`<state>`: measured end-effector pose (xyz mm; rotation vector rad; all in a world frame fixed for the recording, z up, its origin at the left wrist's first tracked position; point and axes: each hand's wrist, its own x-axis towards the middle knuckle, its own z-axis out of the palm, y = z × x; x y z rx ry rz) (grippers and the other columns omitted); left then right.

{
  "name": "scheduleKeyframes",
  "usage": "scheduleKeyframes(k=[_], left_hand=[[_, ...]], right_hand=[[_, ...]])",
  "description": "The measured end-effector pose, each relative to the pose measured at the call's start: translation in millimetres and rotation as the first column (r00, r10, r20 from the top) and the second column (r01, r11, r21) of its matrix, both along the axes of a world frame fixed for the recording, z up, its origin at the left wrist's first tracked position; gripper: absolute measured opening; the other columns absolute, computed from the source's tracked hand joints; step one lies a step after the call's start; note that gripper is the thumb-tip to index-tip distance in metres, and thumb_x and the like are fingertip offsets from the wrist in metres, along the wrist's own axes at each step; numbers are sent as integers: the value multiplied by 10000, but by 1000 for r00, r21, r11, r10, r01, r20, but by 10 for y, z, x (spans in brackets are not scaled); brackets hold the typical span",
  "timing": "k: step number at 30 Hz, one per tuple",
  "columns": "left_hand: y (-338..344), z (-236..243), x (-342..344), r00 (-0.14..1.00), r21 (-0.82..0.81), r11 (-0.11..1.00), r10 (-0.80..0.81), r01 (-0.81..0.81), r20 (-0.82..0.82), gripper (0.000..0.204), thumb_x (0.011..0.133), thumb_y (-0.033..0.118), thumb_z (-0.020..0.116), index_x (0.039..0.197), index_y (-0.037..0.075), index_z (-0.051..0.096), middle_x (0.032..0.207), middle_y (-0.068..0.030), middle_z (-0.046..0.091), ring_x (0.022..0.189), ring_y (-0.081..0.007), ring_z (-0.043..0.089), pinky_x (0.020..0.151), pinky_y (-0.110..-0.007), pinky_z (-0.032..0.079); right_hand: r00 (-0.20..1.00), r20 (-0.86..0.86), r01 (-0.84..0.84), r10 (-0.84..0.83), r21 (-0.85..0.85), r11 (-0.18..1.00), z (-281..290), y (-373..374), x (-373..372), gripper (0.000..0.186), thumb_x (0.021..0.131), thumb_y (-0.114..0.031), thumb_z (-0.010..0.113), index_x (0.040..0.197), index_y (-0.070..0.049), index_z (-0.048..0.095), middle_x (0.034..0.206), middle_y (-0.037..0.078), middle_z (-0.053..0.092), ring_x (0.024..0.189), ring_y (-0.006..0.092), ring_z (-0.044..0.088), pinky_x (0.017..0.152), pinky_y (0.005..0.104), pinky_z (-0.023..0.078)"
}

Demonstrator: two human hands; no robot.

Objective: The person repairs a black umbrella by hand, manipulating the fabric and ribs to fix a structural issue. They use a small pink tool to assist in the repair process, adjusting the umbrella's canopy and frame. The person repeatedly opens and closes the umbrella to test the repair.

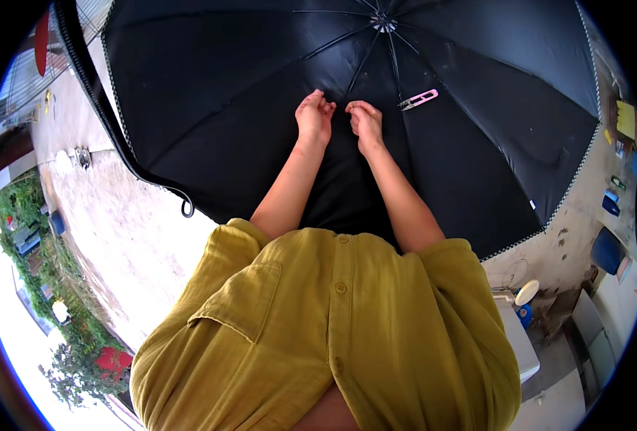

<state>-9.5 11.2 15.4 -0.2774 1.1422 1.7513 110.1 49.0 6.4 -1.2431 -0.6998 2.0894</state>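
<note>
A wide black umbrella (210,65) lies opened out across my lap with its inner side up. Its ribs run together at a hub (384,21) near the top of the picture. Over the cloth my left hand (315,115) is closed, thumb and fingers pinched together. Close by on its right, my right hand (366,123) is pinched too, the fingertips pointing toward the left hand. Anything between the fingers is too fine to make out. A pair of pink-handled thread snips (420,99) rests on the canopy, just right of my right hand.
Along the umbrella's left side runs a black strip (103,100) with a curled end. Pale concrete ground (139,237) and green plants (67,287) are at left. On the right stand a blue barrel (606,250), a yellow box (625,119) and a white-topped piece of furniture (516,334).
</note>
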Motion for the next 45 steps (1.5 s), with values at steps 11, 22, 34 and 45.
scheduleKeyframes(k=[11, 22, 34, 45], left_hand=[[-121, 74, 69, 960, 112, 955, -264, 274, -98, 91, 938, 114, 579, 890, 40, 599, 797, -49, 603, 748, -168, 579, 876, -356, 486], [-286, 620, 482, -4, -503, 820, -522, 274, -853, 205, 749, -12, 693, 939, 17, 621, 1077, -143, 565, 852, -283, 600, 768, -389, 501], [-8, -106, 81, -184, -682, 729, -679, -54, -711, 287, 678, 227, 816, 853, 75, 647, 843, -49, 579, 821, -230, 610, 686, -355, 515], [-6, -48, 129, -288, -648, 758, -639, -75, -713, 162, 700, 186, 779, 774, 86, 676, 817, -37, 611, 826, -236, 617, 693, -353, 511]], right_hand=[[988, -142, 51, -61, -74, 996, -17, -52, 141, 122, 909, -51, 525, 883, -14, 638, 579, -60, 431, 443, 5, 342, 390, 185, 203], [910, 260, 239, -322, 303, 922, 791, 343, 1047, 199, 992, -157, 518, 1021, -15, 654, 597, -55, 423, 468, 5, 322, 410, 178, 219], [910, -319, 252, -264, -82, 964, 1800, 674, 1445, 173, 1026, -141, 435, 986, -41, 570, 555, -46, 285, 447, 52, 210, 436, 223, 197], [791, -585, -43, -178, -344, 938, 2313, 457, 739, 154, 1034, -138, 399, 1055, -45, 520, 550, -39, 266, 448, 70, 198, 440, 235, 194]])
